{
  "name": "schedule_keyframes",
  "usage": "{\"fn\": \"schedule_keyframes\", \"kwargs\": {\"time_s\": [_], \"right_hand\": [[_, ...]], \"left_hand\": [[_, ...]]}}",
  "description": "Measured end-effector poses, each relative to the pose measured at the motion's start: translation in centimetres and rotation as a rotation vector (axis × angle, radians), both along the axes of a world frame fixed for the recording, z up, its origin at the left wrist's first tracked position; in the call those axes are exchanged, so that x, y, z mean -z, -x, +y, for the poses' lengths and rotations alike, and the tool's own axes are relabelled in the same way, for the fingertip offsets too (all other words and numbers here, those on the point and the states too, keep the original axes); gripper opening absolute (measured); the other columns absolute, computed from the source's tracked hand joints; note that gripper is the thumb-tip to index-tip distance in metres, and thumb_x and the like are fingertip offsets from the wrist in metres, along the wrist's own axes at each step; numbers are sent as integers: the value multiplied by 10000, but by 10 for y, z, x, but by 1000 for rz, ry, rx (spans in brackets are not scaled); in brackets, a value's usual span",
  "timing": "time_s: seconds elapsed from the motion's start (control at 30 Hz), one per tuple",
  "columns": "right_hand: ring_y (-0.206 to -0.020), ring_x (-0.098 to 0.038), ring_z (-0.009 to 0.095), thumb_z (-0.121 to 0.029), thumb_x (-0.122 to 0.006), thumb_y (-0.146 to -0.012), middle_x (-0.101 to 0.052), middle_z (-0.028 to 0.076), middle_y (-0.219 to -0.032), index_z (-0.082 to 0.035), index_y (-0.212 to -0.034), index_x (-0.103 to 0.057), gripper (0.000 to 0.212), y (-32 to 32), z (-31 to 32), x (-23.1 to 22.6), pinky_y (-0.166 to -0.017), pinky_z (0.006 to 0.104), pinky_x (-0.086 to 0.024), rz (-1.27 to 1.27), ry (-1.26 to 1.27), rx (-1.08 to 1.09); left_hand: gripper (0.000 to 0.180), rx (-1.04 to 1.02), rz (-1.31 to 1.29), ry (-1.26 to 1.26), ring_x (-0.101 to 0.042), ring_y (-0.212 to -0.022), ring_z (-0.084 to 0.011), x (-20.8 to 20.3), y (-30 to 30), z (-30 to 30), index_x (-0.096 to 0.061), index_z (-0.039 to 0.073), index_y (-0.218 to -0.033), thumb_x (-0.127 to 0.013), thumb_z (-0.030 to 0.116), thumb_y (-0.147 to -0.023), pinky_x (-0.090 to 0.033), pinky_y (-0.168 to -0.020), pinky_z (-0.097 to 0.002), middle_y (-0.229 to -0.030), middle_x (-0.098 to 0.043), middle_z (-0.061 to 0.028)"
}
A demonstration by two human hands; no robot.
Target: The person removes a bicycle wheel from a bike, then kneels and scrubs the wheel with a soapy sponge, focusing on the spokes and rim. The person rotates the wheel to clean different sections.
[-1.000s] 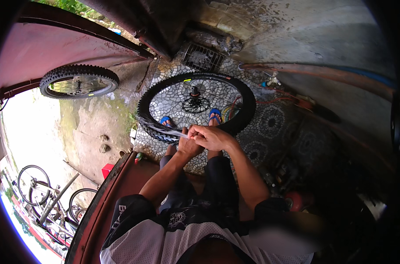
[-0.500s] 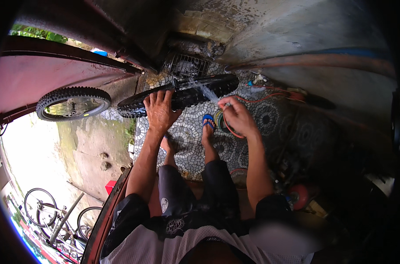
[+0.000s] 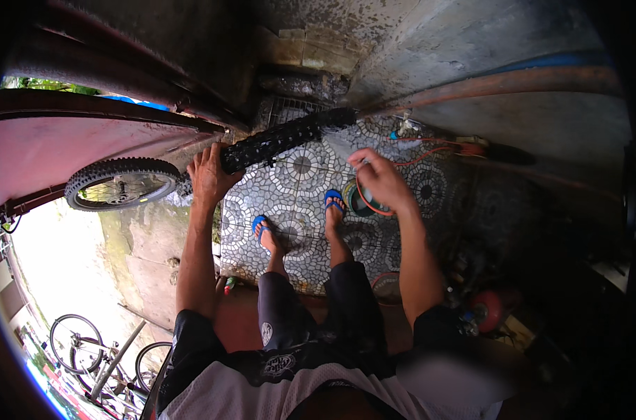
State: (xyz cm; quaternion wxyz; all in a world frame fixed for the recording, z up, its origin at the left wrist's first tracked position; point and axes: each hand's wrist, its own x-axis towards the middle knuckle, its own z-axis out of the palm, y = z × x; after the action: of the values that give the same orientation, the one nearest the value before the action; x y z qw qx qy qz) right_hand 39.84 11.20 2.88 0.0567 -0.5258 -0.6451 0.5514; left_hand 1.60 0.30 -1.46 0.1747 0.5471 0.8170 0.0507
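Note:
A wet black bicycle wheel with a knobby tyre (image 3: 283,143) stands nearly edge-on in front of me, slanting up to the right. My left hand (image 3: 209,175) is wrapped around the tyre's left end; its thumb lies on the near side. To the right of the wheel, my right hand (image 3: 379,178) is closed on an orange hose (image 3: 365,201) that loops down below the fingers. The hose's tip is hidden by the hand, and I cannot make out clear water coming from it now.
Another knobby bicycle wheel (image 3: 122,185) is left of my left hand. A green bucket (image 3: 358,203) sits beside my right foot on the mosaic tile floor (image 3: 300,231). A metal drain grate (image 3: 293,110) lies beyond the wheel, with a tap (image 3: 404,127) near the right wall. Bicycles (image 3: 87,350) stand lower left.
My left hand has moved left with the wheel, which now appears more upright and edge-on. The water jet seen before no longer shows clearly. My right hand stays in nearly the same place.

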Motion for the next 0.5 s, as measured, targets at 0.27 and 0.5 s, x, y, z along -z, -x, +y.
{"fn": "schedule_keyframes", "kwargs": {"time_s": [0.27,0.5], "right_hand": [[-910,-742,404,-147,-568,-1009,-745,197,-1021,-98,-1234,-555,230,58,-36,-37,-779,465,-553,177,-17,-122],[-763,-715,397,-180,-552,-1007,-711,202,-875,-134,-1244,-568,242,19,-35,-23,-679,486,-522,-9,-32,79]], "left_hand": [[1041,480,377,112,-509,-1400,-362,6,-115,82,-340,108,-1611,-789,588,-805,-315,-1177,-625,-1535,-497,-200],[582,594,191,7,-640,-1161,-350,26,-138,132,-512,67,-1439,-695,239,-914,-501,-1000,-516,-1251,-641,-170]]}}
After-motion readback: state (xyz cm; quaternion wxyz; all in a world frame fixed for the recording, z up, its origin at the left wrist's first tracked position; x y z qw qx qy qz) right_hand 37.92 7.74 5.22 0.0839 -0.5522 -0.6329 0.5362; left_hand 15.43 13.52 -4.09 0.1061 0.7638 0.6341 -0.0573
